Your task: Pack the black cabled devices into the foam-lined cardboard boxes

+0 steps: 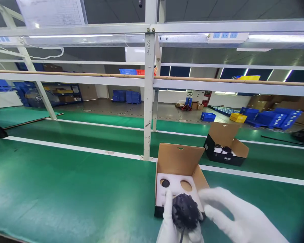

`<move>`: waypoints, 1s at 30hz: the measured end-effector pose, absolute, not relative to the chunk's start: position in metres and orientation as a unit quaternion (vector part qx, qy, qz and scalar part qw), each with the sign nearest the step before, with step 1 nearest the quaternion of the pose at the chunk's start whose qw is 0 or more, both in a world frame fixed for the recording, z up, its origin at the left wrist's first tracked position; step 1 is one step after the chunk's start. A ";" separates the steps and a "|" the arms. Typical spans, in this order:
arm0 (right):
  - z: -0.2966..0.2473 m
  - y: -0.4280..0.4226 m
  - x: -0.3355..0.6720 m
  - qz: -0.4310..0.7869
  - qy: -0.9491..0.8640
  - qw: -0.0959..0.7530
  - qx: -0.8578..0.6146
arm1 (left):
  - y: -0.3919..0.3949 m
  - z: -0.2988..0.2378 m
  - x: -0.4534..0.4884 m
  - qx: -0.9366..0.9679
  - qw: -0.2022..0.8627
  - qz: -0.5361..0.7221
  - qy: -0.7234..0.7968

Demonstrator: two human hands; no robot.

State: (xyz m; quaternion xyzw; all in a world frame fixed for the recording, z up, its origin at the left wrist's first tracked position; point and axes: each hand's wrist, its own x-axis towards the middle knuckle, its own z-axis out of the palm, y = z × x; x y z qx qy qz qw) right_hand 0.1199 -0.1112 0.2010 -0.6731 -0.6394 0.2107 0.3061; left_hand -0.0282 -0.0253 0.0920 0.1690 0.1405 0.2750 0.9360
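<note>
Over the front edge of the near carton (199, 179), holding a black, studded round device (186, 212) in the white-gloved left hand (168, 225). Cradling it from below between thumb and fingers, probably for steadying the rounded body while leaving its knobby top uncovered. Letting a thin cable (181, 235) hang on the side away from the carton, seemingly for avoiding a pinch; not revealing whether touching the carton's front edge. Just right of the carton, spreading the white-gloved right hand (243, 216), thumb and forefinger well apart, gripping nothing visible; blurring too much for telling whether brushing the carton's side. Inside the carton, exposing a white foam insert (175, 184) with round cutouts, likely for seating parts snugly: showing something dark in the left cutout (165, 183) and brown cardboard through the right cutout (186, 185). At the carton's back, displaying the lid (179, 162) upright, likely for leaving access from the front. Behind and right of the carton, showing a second open carton (221, 158) with black parts (227, 149) on white foam.
</note>
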 end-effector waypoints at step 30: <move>0.157 -0.107 0.141 0.309 -0.540 0.492 -0.609 | -0.033 0.096 -0.009 0.161 0.965 0.206 -0.035</move>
